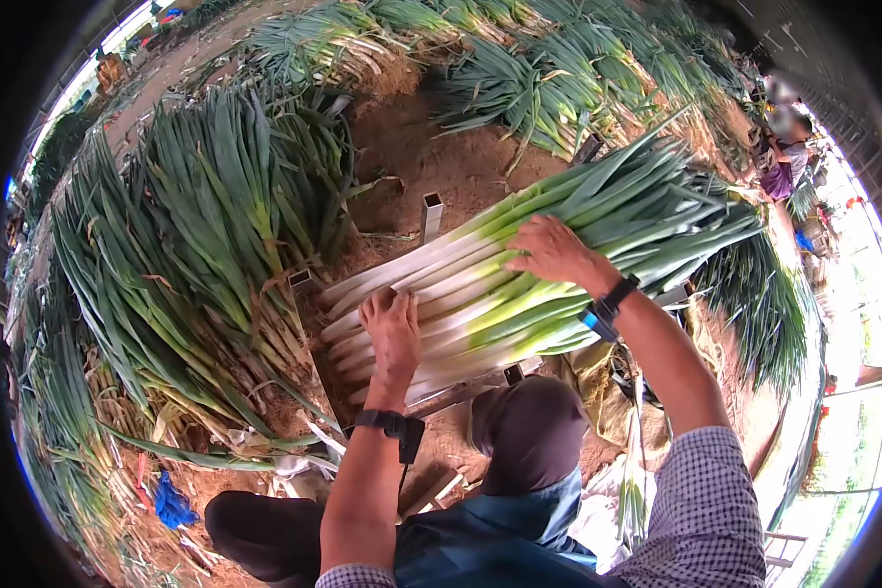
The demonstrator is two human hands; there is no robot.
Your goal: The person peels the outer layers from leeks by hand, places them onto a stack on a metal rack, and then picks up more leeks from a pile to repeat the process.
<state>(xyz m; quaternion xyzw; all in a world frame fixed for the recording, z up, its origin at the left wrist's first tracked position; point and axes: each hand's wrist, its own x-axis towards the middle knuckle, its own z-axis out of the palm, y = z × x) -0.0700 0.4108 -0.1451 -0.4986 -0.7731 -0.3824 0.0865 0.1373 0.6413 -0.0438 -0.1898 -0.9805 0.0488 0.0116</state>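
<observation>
A bundle of long leeks [519,274] lies across a low metal frame [431,211], white stalks toward the left and green leaves fanning to the upper right. My left hand [390,328] rests flat on the white stalk ends, fingers pressed down on them. On the pale green middle of the same bundle, my right hand [551,250] lies with its fingers spread. Both wrists carry dark bands. My knee [529,426] sits just below the frame.
A big heap of untrimmed leeks [196,235] lies to the left on the brown soil [431,147]. More leek piles [549,78] line the far side. Another person [784,147] crouches at the upper right. Blue string [171,505] lies at lower left.
</observation>
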